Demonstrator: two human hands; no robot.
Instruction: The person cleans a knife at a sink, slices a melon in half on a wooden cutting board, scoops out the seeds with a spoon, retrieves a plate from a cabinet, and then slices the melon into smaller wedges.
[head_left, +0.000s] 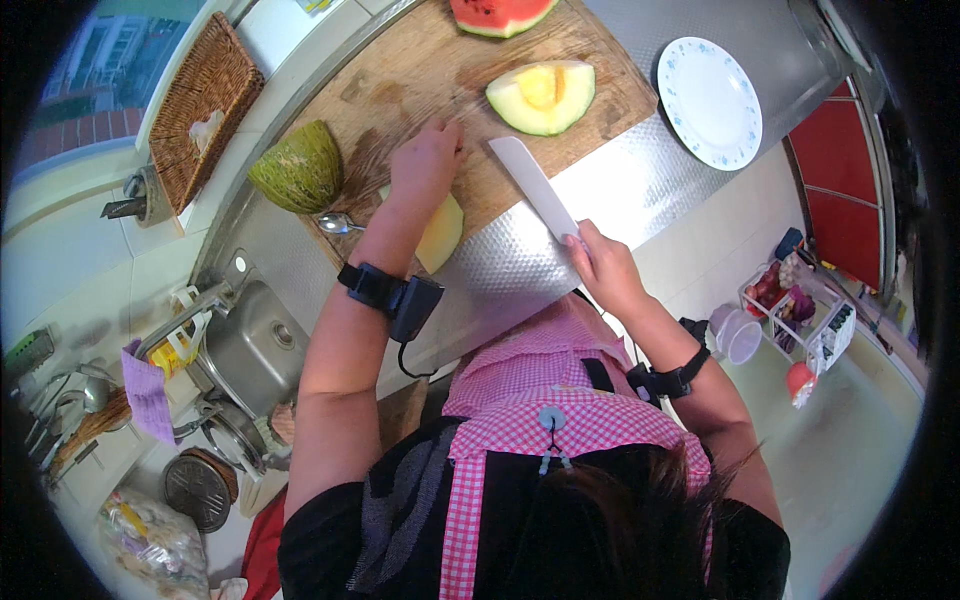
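In the head view my right hand (604, 266) grips the handle of a knife (534, 186), its wide blade angled over the near edge of the wooden cutting board (405, 67). My left hand (427, 161) is over the board with fingers curled; whether they hold anything cannot be told. Partly under my left forearm lies a pale melon piece (441, 234). A green-skinned melon piece (300, 169) rests at the board's left end, with a metal spoon (335, 223) beside it. Farther right sit a cut melon wedge (544, 97) with yellow flesh and a watermelon piece (502, 13).
A white plate (709, 103) with a blue floral rim stands on the metal counter (517, 259) right of the board. At the left are a wicker basket (199, 112), a steel sink (255, 341) and its faucet. A storage rack (802, 311) stands low at the right.
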